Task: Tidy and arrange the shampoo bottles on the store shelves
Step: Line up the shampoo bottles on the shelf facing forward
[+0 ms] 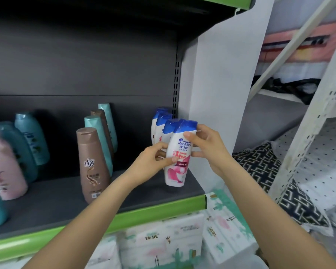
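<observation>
Both hands are holding the front white bottle (177,158) with the blue cap: my left hand (153,162) is pinching its side and my right hand (206,146) is gripping it near the top. I am setting it at the right end of the shelf (144,212), in front of three more like it (163,125). That row is looking nearly done, I think, but the brown bottles (91,164) and teal bottles (32,136) to the left are still standing unevenly.

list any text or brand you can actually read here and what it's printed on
"head & shoulders": front white bottle with the blue cap, gripped by both hands.
Chinese characters below that logo and on its red band: too blurred to read.
Brown bottle: white Chinese logo, unclear.
Tissue packs below the shelf: print unreadable.
</observation>
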{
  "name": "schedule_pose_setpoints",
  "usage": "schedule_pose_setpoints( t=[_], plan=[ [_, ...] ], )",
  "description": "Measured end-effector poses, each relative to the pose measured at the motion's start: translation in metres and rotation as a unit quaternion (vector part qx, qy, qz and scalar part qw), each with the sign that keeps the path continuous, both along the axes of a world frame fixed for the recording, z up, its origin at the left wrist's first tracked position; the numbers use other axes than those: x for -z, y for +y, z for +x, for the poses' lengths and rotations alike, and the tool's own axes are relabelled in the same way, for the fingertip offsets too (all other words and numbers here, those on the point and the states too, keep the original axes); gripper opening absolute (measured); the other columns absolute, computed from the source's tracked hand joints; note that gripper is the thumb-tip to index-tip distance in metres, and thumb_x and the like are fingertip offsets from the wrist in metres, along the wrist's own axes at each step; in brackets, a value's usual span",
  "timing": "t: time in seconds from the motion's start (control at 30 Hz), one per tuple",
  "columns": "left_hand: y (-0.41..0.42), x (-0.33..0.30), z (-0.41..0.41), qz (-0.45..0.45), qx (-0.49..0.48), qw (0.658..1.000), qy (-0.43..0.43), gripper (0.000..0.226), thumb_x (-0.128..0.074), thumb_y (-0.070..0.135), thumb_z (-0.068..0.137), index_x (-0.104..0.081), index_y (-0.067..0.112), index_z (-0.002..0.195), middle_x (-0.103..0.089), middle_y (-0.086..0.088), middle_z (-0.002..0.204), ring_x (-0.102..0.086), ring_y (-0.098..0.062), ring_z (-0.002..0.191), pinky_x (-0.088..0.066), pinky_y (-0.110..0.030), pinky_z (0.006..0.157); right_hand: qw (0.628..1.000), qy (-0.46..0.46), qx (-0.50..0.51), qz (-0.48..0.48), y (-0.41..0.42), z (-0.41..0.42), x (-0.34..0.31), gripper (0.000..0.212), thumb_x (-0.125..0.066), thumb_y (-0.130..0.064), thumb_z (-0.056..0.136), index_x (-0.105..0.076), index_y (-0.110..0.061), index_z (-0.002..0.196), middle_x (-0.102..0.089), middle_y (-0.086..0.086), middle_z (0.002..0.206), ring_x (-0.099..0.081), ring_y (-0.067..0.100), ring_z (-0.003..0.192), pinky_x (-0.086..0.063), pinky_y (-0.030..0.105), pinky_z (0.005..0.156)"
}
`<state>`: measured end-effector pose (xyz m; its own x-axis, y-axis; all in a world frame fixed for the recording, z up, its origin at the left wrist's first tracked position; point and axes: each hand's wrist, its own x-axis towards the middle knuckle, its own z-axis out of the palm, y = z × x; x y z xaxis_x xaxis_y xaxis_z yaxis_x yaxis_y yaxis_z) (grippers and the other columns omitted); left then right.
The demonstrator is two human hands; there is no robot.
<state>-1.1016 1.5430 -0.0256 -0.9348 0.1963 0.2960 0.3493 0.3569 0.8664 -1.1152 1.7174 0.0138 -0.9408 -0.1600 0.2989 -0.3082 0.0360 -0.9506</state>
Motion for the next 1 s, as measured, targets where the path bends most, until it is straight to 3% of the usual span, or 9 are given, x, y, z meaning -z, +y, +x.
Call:
schedule_pose_setpoints(
  t=[0.13,0.27,0.5,0.57,0.67,0.8,0.87,1.0],
  plan=[
    [0.005,-0.004,0.008,0.036,0.056,0.997,-0.045,0.025,-0.062,0.022,0.087,-0.058,0.024,0.111,-0.067,-0.004,0.108,-0.066,-0.017,0.099,-0.055,-0.04,0.086,0.999,-0.02,0.026,-0.027,0.002,0.002,-0.006,0.027,-0.06,-0.022,0.091,-0.058,-0.008,0.114,-0.068,0.006,0.102,-0.068,0.016,0.084,-0.055,0.023,0.057],
    [0.013,-0.006,0.01,0.018,0.041,0.999,-0.03,0.02,-0.06,0.026,0.089,-0.056,0.028,0.108,-0.066,-0.003,0.106,-0.066,-0.018,0.098,-0.055,-0.044,0.084,0.997,-0.045,0.061,-0.033,0.001,0.004,-0.004,0.03,-0.06,-0.027,0.091,-0.058,-0.01,0.116,-0.069,0.008,0.105,-0.068,0.019,0.089,-0.059,0.029,0.064],
    [0.011,-0.007,0.009,0.023,0.0,1.0,-0.006,0.016,-0.061,0.027,0.088,-0.058,0.029,0.104,-0.067,-0.006,0.102,-0.067,-0.022,0.095,-0.054,-0.048,0.084,0.995,-0.049,0.062,0.053,-0.005,0.014,-0.001,0.038,-0.067,-0.024,0.086,-0.054,-0.013,0.12,-0.067,0.011,0.108,-0.068,0.024,0.094,-0.059,0.04,0.073],
    [0.013,-0.007,0.01,0.008,-0.01,1.0,0.013,0.018,-0.062,0.028,0.088,-0.057,0.026,0.105,-0.068,-0.005,0.099,-0.067,-0.021,0.092,-0.056,-0.039,0.081,0.995,-0.042,0.076,0.047,-0.009,0.015,0.002,0.039,-0.069,-0.026,0.085,-0.055,-0.011,0.118,-0.067,0.011,0.108,-0.068,0.023,0.093,-0.059,0.043,0.076],
    [0.02,-0.008,0.018,-0.082,-0.065,0.99,0.09,0.023,-0.064,0.03,0.086,-0.056,0.023,0.107,-0.066,0.004,0.088,-0.064,-0.009,0.077,-0.049,-0.015,0.064,0.992,-0.028,0.111,0.05,-0.015,0.015,0.006,0.04,-0.072,-0.035,0.08,-0.059,-0.014,0.111,-0.07,0.006,0.103,-0.069,0.02,0.091,-0.057,0.045,0.081],
    [0.029,-0.005,0.026,-0.08,-0.099,0.984,0.126,0.032,-0.067,0.032,0.082,-0.059,0.027,0.113,-0.065,0.009,0.089,-0.063,-0.006,0.078,-0.05,-0.017,0.068,0.991,-0.056,0.119,-0.01,-0.013,0.017,0.006,0.032,-0.071,-0.028,0.081,-0.06,-0.013,0.107,-0.07,0.006,0.097,-0.07,0.019,0.084,-0.059,0.043,0.076],
    [0.026,-0.004,0.026,-0.065,-0.066,0.989,0.111,0.037,-0.066,0.033,0.084,-0.057,0.03,0.12,-0.065,0.009,0.099,-0.063,-0.004,0.086,-0.048,-0.012,0.071,0.991,-0.075,0.092,-0.059,-0.008,0.019,0.004,0.029,-0.065,-0.022,0.085,-0.058,-0.008,0.11,-0.068,0.012,0.099,-0.069,0.019,0.082,-0.06,0.04,0.069],
    [0.014,-0.004,0.025,-0.01,0.039,0.998,0.048,0.048,-0.069,0.033,0.082,-0.05,0.044,0.124,-0.065,0.007,0.108,-0.064,-0.011,0.096,-0.053,-0.023,0.081,0.984,-0.091,0.008,-0.152,0.007,0.02,-0.001,0.032,-0.053,-0.019,0.092,-0.053,-0.001,0.119,-0.062,0.023,0.113,-0.066,0.031,0.099,-0.059,0.043,0.073]
  ],
)
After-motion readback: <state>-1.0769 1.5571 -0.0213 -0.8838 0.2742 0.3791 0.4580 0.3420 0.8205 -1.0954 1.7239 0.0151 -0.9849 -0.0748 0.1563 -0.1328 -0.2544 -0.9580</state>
